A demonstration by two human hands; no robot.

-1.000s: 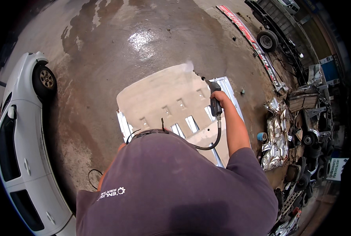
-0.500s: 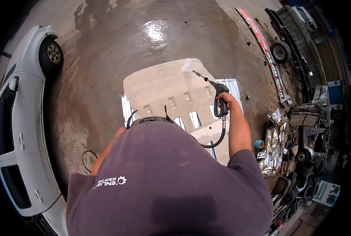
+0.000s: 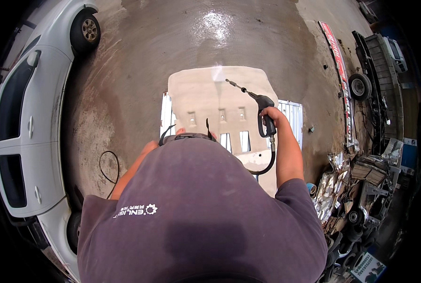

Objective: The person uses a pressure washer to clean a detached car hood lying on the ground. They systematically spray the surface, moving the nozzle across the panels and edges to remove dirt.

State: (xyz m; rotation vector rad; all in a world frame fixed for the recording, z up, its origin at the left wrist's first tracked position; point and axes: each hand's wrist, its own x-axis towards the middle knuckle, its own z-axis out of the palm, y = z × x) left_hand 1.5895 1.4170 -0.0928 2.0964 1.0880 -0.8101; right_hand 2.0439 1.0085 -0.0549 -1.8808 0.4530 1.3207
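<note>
Left hand (image 3: 150, 146) mostly hiding behind shirt (image 3: 201, 203); fingers not showing, no telling its grip. Beige mat (image 3: 213, 96) lying over ribbed metal sheet (image 3: 291, 122), apparently overhanging its far edge, extending left and forward of right hand (image 3: 273, 115), nearer hand. Spray gun (image 3: 265, 101) pointing forward-left, long axis slanting toward mat's far edge. Right hand gripping gun's handle near sheet's far right corner.
</note>
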